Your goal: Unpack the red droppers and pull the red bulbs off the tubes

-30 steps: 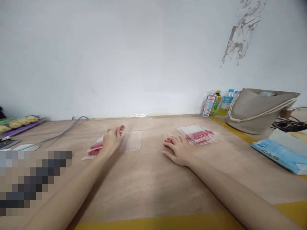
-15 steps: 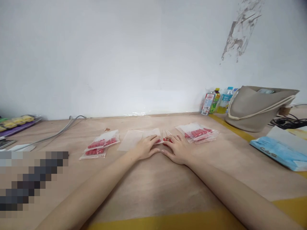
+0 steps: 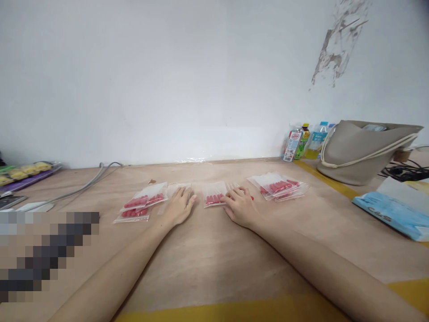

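My left hand [image 3: 180, 205] lies flat on the wooden table [image 3: 214, 255], fingers spread over an empty clear bag [image 3: 177, 188]. My right hand [image 3: 239, 205] rests palm down, its fingers touching a clear bag of red pieces [image 3: 214, 196] that lies between the two hands. Left of my left hand sit two filled bags of red pieces [image 3: 142, 203]. A pile of filled bags [image 3: 278, 186] lies to the right of my right hand.
Drink bottles and a carton [image 3: 303, 142] stand against the white wall. A beige bag [image 3: 362, 152], black cables [image 3: 404, 172] and a blue pack [image 3: 390, 210] are at the right. A grey cable [image 3: 80, 188] and a tray of yellow things [image 3: 25, 172] are at the left.
My left hand left a filled bag on the left pile, came to the middle, then slid left onto an empty bag. A bag of red pieces now lies between my hands.
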Motion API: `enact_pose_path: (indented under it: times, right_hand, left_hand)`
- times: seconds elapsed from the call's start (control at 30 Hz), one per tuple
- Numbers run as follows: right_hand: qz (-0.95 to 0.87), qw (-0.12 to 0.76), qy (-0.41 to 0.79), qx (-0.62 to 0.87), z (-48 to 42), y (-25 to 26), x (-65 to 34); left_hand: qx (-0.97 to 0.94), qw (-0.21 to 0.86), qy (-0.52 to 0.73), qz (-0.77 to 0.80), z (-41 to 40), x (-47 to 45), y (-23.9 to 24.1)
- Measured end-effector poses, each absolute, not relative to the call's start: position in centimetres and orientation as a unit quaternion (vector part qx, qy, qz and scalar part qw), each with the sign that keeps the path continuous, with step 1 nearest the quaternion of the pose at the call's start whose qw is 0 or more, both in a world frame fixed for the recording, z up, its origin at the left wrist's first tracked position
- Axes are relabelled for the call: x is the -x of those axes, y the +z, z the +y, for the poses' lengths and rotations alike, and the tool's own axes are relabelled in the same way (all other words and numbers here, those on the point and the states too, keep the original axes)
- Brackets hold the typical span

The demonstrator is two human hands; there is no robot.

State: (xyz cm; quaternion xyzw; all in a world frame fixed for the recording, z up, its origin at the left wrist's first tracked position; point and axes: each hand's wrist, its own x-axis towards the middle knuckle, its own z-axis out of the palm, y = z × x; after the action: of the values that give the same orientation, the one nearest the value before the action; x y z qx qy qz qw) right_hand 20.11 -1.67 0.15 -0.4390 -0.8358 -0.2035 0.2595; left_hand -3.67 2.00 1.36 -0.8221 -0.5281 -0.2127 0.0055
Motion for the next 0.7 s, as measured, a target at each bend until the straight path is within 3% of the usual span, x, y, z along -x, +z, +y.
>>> enact_pose_path:
  times: [0.23,0.43,0.7]
  right_hand:
    - [-0.853,0.313,-0.181,0.376,-0.8,-0.5,-19.7]
    - [-0.834,0.368,-0.171,0.374,-0.8,-0.7,-19.7]
    - [-0.83,0.374,-0.18,0.373,-0.8,-0.8,-19.8]
  left_hand:
    - [0.903,-0.009,-0.304,-0.303,0.1,0.5,0.6]
    - [0.892,-0.024,-0.338,-0.298,0.9,-0.2,-0.2]
    - [0.82,-0.186,-0.356,-0.407,0.9,-0.2,0.2]
